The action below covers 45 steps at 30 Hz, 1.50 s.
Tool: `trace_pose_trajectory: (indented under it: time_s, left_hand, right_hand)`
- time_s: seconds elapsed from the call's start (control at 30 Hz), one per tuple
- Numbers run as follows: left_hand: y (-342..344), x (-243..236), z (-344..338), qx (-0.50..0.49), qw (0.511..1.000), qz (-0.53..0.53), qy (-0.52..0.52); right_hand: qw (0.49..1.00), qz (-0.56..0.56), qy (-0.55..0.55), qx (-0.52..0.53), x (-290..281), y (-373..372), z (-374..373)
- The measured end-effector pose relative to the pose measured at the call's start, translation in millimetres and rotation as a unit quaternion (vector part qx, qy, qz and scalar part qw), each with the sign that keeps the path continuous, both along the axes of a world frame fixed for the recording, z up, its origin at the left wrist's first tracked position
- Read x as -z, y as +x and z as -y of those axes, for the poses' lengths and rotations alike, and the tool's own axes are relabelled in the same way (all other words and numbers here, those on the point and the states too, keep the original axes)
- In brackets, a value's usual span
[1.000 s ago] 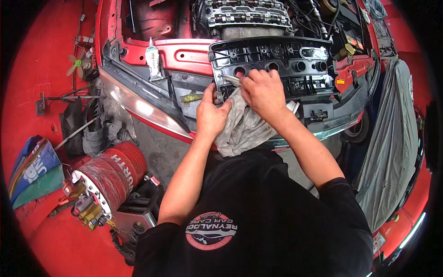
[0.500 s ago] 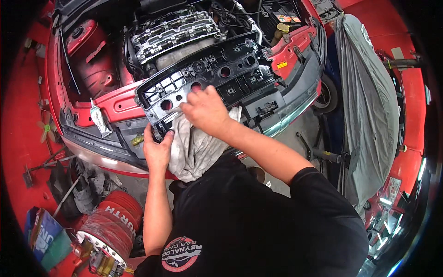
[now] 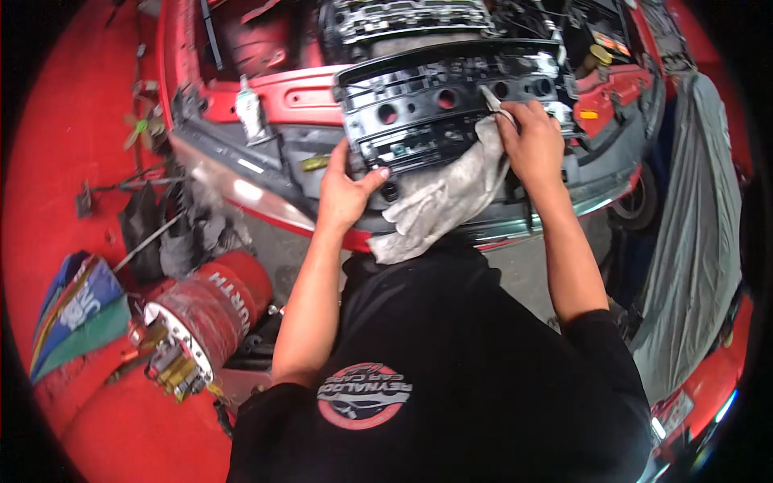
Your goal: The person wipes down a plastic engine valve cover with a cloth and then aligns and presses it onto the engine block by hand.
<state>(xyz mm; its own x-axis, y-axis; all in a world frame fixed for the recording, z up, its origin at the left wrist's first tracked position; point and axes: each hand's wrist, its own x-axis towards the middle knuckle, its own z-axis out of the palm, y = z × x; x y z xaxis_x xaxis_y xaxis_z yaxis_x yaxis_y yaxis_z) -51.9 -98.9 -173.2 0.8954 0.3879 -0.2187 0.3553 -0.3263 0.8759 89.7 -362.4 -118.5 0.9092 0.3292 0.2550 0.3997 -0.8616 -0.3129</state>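
Note:
A black engine valve cover lies across the front of a red car, its ribbed side with round holes facing me. My left hand grips its near left corner, thumb on the near edge and fingers at the side. In my right hand is a grey, stained rag. A pinched tip of the cloth points up from my fingers over the cover, near its row of holes. The rest of the rag hangs toward my body across the cover's near edge.
Beyond the cover sits the exposed engine top. A white tube and a small yellowish object rest on the car's front panel. A red drum stands at left; a grey car cover drapes at right.
My right hand has moved right along the valve cover, drawing the rag with it. My left hand still holds the near left corner. The whole view has shifted.

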Motion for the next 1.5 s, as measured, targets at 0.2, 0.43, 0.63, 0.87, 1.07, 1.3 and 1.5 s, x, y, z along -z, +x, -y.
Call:
trace_pose_trajectory:
  time_s: [0.2, 0.43, 0.63, 0.87, 1.07, 1.3, 1.5]
  left_hand:
    - [-29.3, 26.1, -33.4, -0.039, 0.916, 0.041, -0.397]
    - [-25.1, 22.5, -23.1, -0.051, 0.941, 0.027, -0.334]
    - [-27.6, 23.5, -19.7, -0.036, 0.938, 0.052, -0.342]
    - [-30.8, 37.0, -24.1, -0.037, 0.939, 0.059, -0.337]
    - [-41.6, 49.3, -14.7, -0.067, 0.954, 0.163, -0.243]
    - [-90.5, -3.5, 27.1, -0.104, 0.972, 0.098, -0.186]
    - [-75.1, -12.6, 1.1, -0.135, 0.971, 0.138, 0.142]
  right_hand:
    - [0.969, -0.012, 0.139, -0.203, 21.9, -94.8, -82.9]
    - [0.973, 0.016, 0.048, -0.223, 48.0, -101.9, -97.4]
    - [0.984, 0.016, 0.002, -0.177, 30.9, -87.1, -64.4]
    - [0.977, 0.041, 0.035, -0.208, 53.6, -111.8, -116.5]
    - [0.977, 0.08, 0.078, -0.184, 38.8, -99.2, -95.2]
    - [0.918, -0.151, 0.18, -0.321, 23.7, -174.7, -90.1]
    - [0.945, -0.086, 0.178, -0.259, 29.4, -142.4, -73.3]
